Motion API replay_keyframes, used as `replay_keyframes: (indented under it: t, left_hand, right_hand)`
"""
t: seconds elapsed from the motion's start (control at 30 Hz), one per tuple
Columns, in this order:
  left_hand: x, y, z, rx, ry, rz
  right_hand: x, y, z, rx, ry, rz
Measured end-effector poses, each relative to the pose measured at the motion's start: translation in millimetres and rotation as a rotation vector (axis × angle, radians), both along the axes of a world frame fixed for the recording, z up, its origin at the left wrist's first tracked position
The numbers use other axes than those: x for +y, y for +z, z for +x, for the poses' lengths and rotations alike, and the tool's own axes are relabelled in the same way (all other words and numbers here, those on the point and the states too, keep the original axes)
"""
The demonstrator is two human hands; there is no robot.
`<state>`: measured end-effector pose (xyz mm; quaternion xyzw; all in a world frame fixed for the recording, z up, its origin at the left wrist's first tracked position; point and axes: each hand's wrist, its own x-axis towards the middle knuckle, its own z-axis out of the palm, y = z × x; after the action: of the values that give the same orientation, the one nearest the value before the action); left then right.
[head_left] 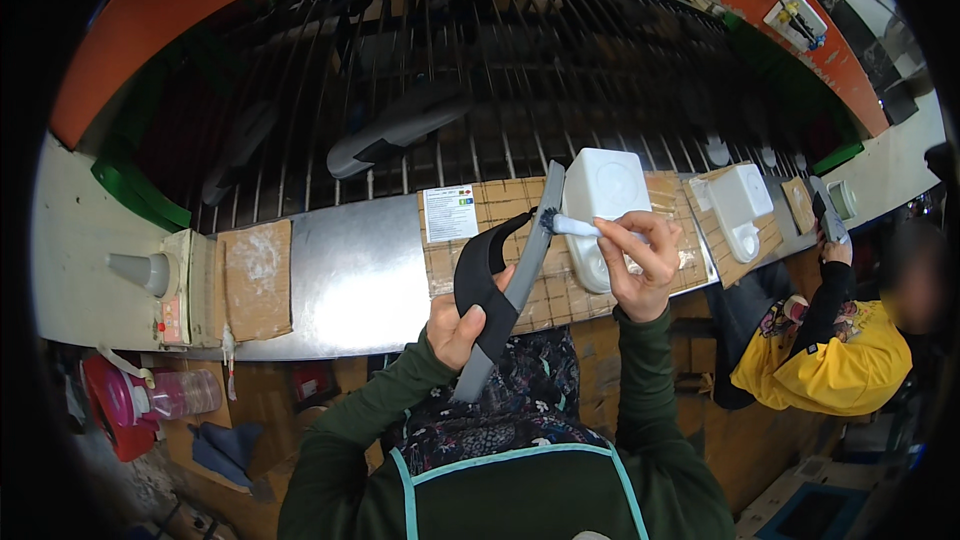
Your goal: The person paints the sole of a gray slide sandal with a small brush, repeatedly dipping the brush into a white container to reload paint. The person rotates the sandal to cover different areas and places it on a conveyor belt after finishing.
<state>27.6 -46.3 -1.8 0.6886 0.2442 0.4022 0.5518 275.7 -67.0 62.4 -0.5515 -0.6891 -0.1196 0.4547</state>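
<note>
Cardboard [552,302] lies on the bench [352,275]; left hand [455,333] clasps a grey slipper [528,275], right hand [648,268] pinches a brush [577,227].

Metal bench [350,290] | left: plain cardboard [255,275] | middle: gridded brown sheet [548,295]

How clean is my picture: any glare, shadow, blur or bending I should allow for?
Head view: white glare on the metal tabletop; head view: the bars behind sit in deep shadow; head view: the orange frame bows with the fisheye; head view: the brush and sandal look clear, the co-worker's head blurred.
</note>
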Motion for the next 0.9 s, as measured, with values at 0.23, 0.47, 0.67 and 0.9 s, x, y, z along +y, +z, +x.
replay_keyframes:
  t: [0.23,0.47,0.67,0.9]
  left_hand:
    - [0,-7,6,-0.133,0.009,-0.047]
    - [0,-6,9,-0.113,0.084,-0.053]
    - [5,0,4,0.044,0.056,-0.095]
    - [5,4,7,-0.017,0.12,-0.093]
  right_hand:
    - [-2,-4,-1,-0.025,-0.01,0.004]
    - [-3,-6,-6,-0.04,-0.014,0.02]
    - [-3,-4,-10,-0.067,-0.018,0.036]
    - [-2,-6,-15,-0.072,-0.008,0.049]
